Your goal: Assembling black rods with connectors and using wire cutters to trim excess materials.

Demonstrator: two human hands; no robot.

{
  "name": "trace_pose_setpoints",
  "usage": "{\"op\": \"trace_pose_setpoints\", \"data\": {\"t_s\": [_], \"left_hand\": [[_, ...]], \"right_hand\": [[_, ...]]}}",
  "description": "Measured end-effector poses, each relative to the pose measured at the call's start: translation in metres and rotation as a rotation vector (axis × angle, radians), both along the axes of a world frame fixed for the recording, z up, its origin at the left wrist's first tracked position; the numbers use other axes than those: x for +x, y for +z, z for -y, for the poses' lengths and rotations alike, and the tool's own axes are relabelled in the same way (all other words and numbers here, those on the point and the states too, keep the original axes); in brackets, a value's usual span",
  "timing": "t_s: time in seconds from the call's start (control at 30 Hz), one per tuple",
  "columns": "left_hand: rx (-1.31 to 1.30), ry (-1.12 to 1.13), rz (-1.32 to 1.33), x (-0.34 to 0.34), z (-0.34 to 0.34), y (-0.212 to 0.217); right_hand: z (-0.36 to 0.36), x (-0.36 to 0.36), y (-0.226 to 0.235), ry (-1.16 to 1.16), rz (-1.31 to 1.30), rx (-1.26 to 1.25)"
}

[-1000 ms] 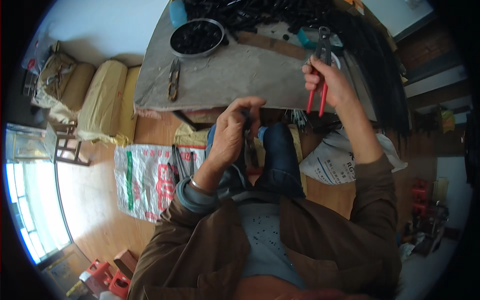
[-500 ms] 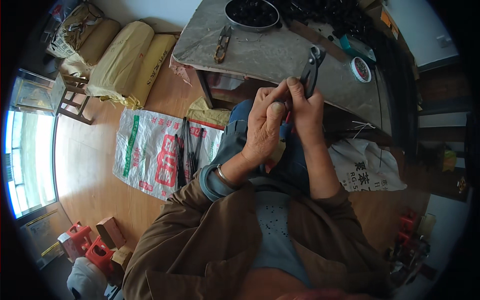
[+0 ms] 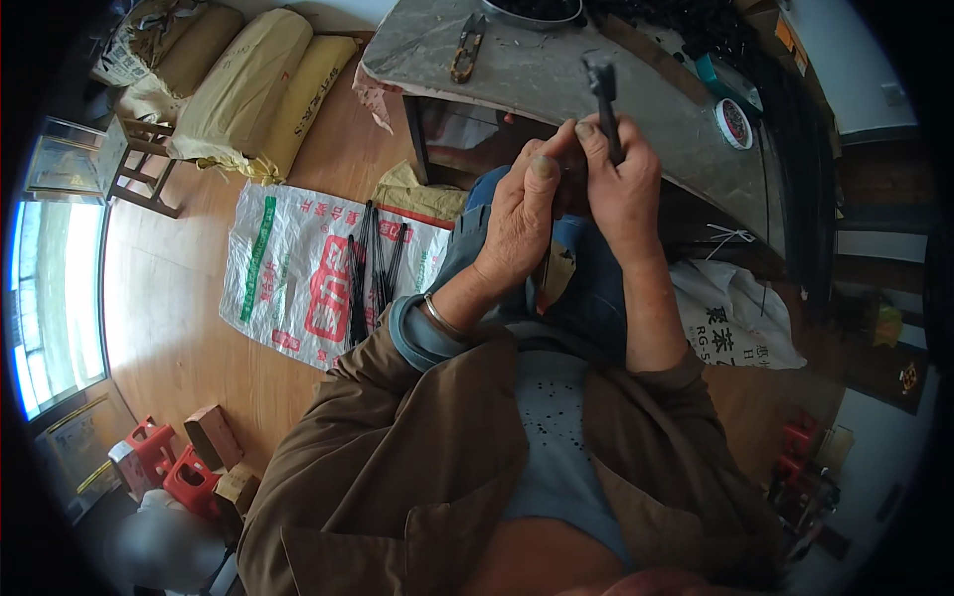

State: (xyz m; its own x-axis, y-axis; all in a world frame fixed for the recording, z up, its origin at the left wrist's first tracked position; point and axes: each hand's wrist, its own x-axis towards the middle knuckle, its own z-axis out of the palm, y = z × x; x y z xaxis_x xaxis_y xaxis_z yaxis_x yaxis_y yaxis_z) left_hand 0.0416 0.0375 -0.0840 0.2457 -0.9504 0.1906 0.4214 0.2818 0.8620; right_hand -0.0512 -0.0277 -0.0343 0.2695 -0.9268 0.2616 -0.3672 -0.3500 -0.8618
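Observation:
My right hand point(image 3: 626, 189) is wrapped round black pliers point(image 3: 602, 89), whose head points away from me toward the table. The pliers' head is blurred, so I cannot tell how far apart the jaws are. Close against it on the left, my left hand point(image 3: 512, 219) is closed with the thumb pressed down; what lies in its fingers is hidden. Both hands meet above my lap, just short of the table edge. Below them, a tan piece with a reddish tip point(image 3: 556, 273) shows against my jeans.
The grey table point(image 3: 537, 74) holds snips point(image 3: 467, 48), a metal bowl point(image 3: 537, 20) of small black pieces, a teal box point(image 3: 723, 79) and a round white tin point(image 3: 733, 124). Bundled black strips point(image 3: 376, 268) lie on a flattened white sack point(image 3: 268, 268). Stuffed sacks point(image 3: 248, 84) stand far left.
The pliers have turned in my right hand, and their head has swung left, now seen narrow and blurred. The head view has shifted, so the table sits higher. Both hands stay together.

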Motion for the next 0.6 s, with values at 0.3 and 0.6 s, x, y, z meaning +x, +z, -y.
{"op": "trace_pose_setpoints", "data": {"t_s": [0.3, 0.6], "left_hand": [[0.088, -0.054, -0.029, 0.016, -0.004, 0.0], [0.104, -0.048, -0.058, 0.014, -0.007, 0.005]], "right_hand": [[-0.02, -0.003, 0.0, 0.218, 0.315, 0.541], [-0.024, -0.003, 0.001, 0.225, 0.254, 0.48]]}}
